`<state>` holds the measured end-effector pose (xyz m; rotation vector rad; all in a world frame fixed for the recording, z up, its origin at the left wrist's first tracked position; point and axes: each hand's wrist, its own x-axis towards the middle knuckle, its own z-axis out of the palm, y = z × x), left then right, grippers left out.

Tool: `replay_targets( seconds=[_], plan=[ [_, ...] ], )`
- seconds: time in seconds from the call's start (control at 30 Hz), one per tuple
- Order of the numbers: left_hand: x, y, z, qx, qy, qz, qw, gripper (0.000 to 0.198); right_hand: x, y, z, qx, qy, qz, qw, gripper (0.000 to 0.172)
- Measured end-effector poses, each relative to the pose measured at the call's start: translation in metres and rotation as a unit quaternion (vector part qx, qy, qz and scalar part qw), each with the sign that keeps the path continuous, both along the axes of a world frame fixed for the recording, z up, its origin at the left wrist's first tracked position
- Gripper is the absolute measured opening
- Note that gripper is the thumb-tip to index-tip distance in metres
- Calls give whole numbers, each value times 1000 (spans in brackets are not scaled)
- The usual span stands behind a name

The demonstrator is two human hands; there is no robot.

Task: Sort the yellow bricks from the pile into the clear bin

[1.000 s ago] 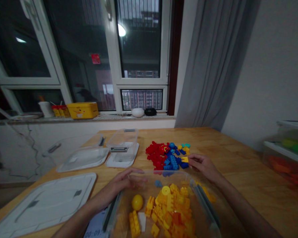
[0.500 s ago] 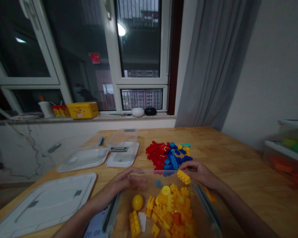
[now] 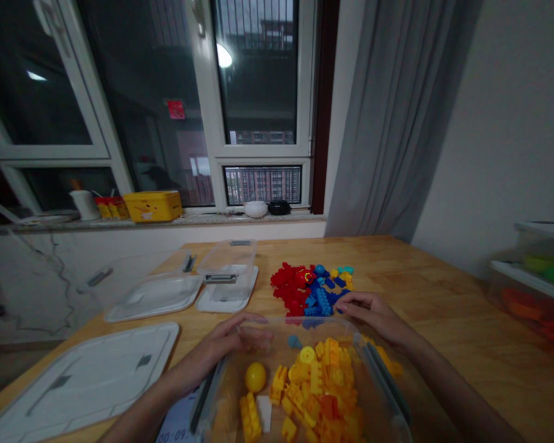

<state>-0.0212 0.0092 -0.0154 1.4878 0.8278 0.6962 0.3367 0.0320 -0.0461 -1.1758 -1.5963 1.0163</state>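
Right hand (image 3: pixel 364 312) curled, pinch unclear | left hand (image 3: pixel 235 332) at clear latch-sided bin's (image 3: pixel 284 320) rim, clasp unclear | blue bricks (image 3: pixel 323 301) beside right fingertips (image 3: pixel 343 304) | yellow bricks (image 3: pixel 316 378) nearer, inside bin | risk: sideways brush could scatter blue bricks

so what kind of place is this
Probably a room in a flat, judging by the grey curtain, the window facing another building, and the wooden table with toy bricks on it.

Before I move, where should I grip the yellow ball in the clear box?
Probably across its widest part, from above: the yellow ball is round, its top is uncovered, the clear box is open, and the yellow pile lies to the right.
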Motion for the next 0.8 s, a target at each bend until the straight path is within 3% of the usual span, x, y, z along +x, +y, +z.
replay_targets(
  seconds=[0.13,0.33,0.53,0.8],
  plan=[
    [0,1,1,10,2,-1,1000,36,20,14,-10,41,-126,-20,991,38],
    [0,2,0,20,10,1,1000,37,45,23,-32,31,-352,-10,935,34],
    [-3,3,-3,27,23,0,999,39,41,16,-31,-57,-355,29,932,25],
    [-1,4,-4,23,-1,-1,1000,39,36,16,-30,-66,-345,44,935,19]
  ],
)
